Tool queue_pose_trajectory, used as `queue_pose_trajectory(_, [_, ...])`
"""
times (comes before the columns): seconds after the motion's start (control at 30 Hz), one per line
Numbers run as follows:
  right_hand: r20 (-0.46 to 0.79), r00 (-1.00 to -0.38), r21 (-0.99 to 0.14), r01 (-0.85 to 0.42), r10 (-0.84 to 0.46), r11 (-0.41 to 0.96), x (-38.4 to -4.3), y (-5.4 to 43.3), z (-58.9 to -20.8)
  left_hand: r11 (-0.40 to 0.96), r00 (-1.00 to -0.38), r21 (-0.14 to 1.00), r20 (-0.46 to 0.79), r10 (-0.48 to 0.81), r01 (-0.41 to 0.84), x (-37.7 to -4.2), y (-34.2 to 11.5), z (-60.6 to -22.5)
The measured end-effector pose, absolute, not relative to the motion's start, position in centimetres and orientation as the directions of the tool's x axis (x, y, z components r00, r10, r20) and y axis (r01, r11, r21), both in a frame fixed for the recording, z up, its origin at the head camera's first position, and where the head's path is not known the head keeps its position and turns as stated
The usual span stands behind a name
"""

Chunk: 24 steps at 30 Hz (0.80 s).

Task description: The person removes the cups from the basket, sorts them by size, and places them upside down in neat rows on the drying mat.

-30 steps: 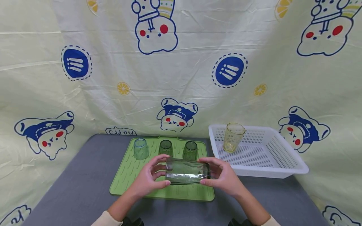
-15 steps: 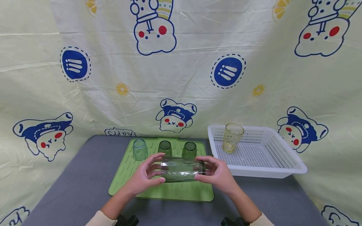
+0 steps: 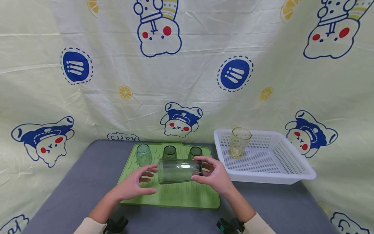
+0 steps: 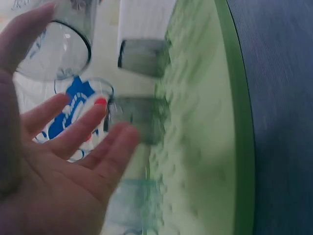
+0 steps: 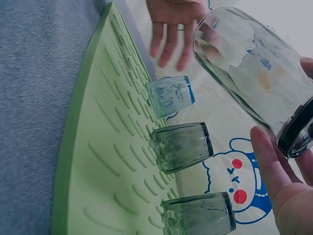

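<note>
A tall, clear grey-green drinking glass (image 3: 178, 171) is held on its side above the mat. My right hand (image 3: 214, 175) grips it by the thick dark base end, as the right wrist view also shows. The rim end points left toward my left hand (image 3: 131, 185), whose spread fingers stand just off the glass and hold nothing. Behind, on a green drying mat (image 3: 175, 195), a light blue glass (image 3: 144, 155) and two grey-green glasses (image 5: 181, 147) stand upside down in a row. The held glass partly covers the two grey-green ones in the head view.
Right of the mat sits a white perforated plastic basket (image 3: 266, 175). A yellowish glass (image 3: 239, 143) leans inside its left end. Grey cloth covers the table (image 3: 169, 222), and a printed curtain (image 3: 187, 74) hangs behind.
My left hand has let go of the glass's rim end and moved left and slightly down. My right hand, still holding the glass, has shifted left and a little up.
</note>
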State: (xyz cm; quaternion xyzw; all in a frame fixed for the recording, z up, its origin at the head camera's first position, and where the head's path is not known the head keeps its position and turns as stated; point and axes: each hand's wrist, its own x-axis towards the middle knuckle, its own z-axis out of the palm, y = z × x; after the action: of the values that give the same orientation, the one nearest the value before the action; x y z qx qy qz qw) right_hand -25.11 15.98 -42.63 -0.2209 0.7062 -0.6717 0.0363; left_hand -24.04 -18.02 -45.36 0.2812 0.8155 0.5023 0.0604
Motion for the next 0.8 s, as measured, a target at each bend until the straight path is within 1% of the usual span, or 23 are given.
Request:
queue_pose_trajectory(0.13, [0.262,-0.901,-0.956,-0.291,-0.346,0.035,-25.7,15.5,-42.7,0.492,-0.838,0.751,0.147,0.526,0.441,-24.2,-19.7,-46.1])
queue_pose_trajectory(0.3, [0.245,-0.913,-0.952,-0.29,-0.326,0.096,-26.4,15.0,-42.8,0.61,-0.865,0.655,0.143,0.481,0.447,-24.4,-21.6,-46.7])
queue_pose_trajectory(0.57, [0.249,-0.911,-0.938,-0.311,-0.327,0.151,-27.5,14.4,-42.9,0.72,-0.907,0.558,0.18,0.382,0.414,-24.6,-24.0,-47.3])
queue_pose_trajectory(0.7, [0.241,-0.916,-0.939,-0.304,-0.32,0.161,-27.9,13.9,-42.9,0.743,-0.918,0.542,0.175,0.356,0.392,-24.5,-25.0,-47.5])
queue_pose_trajectory(0.8, [0.237,-0.918,-0.94,-0.299,-0.319,0.161,-28.1,13.6,-42.8,0.758,-0.927,0.539,0.148,0.344,0.367,-24.4,-25.7,-47.5])
